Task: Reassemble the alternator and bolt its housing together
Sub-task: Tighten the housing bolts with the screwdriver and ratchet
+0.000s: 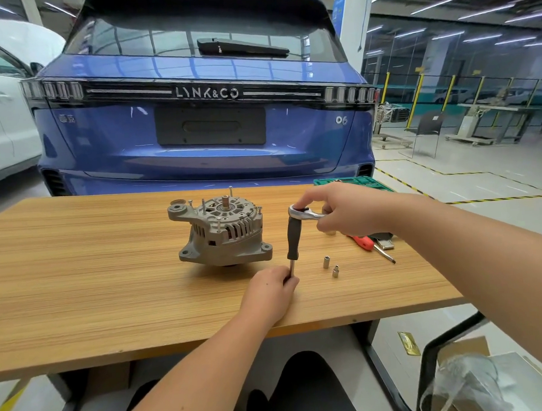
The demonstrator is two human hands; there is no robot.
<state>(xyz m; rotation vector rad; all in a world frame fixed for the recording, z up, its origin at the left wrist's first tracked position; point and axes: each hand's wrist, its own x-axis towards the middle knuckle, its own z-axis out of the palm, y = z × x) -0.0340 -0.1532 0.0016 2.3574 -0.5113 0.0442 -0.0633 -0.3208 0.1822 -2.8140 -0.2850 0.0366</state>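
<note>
Grey cast alternator (222,230) sits mid-table on the wooden table (80,275), long bolts standing up from its housing. Just beside it, the left hand (272,290) pinches the lower shaft of an upright black-handled driver (293,238), while the right hand (341,213) grips a chrome ratchet (304,212) atop it. Two sockets (330,266) stand near the front edge

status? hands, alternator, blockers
Right hand grips ratchet head; left hand pinches extension bar tip. Alternator untouched on table, bolts proud. Two loose sockets beside tool, nothing blocking.
</note>
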